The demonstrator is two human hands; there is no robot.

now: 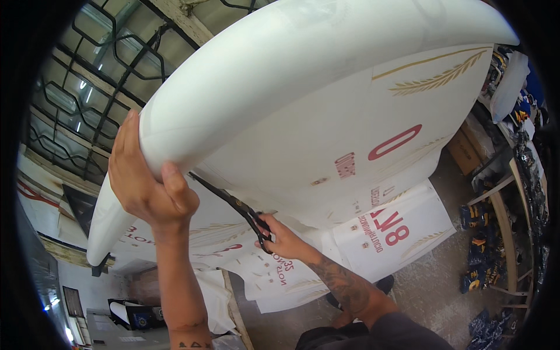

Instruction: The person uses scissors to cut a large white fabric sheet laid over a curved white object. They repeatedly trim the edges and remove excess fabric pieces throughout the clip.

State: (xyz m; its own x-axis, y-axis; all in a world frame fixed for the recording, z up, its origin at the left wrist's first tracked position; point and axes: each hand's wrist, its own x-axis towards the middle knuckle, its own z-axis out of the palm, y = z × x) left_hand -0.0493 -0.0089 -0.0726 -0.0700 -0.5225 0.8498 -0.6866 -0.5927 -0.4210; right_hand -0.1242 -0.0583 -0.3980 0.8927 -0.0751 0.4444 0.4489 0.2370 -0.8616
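A thick white roll (pixel 251 76) spans the upper view, and a printed white sheet (pixel 315 146) hangs down from it with red mirrored lettering and gold wheat-like sprigs. My left hand (pixel 151 181) is wrapped around the roll toward its left end, thumb on the near side. Black scissors (pixel 239 205) are in my right hand (pixel 282 238), fingers through the handles. Their blades point up and left, reaching the sheet just below the roll near my left thumb; the tips are partly hidden. Lower down, the sheet's loose end (pixel 402 227) droops in folds.
Black window bars (pixel 116 52) stand behind the roll at upper left. On the right are a cardboard box (pixel 465 149), a wooden-edged rack (pixel 504 233) and dark printed bundles (pixel 475 280). White cloth (pixel 210 297) lies at lower left. A shoe (pixel 385 284) shows on the grey floor (pixel 426 297).
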